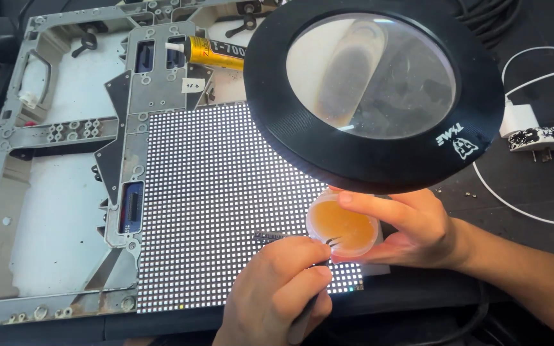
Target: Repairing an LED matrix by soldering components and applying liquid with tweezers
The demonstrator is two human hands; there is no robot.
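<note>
We see a yellow glue tube [216, 53] up top; our right hand [411, 230] cups a round amber-filled tub [342, 225], our left hand [277, 291] pinching tweezers [312, 291] at its rim

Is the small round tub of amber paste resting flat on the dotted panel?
No, the right hand holds the tub tilted above the dotted panel, while the left hand brings tweezers to its rim.
</note>
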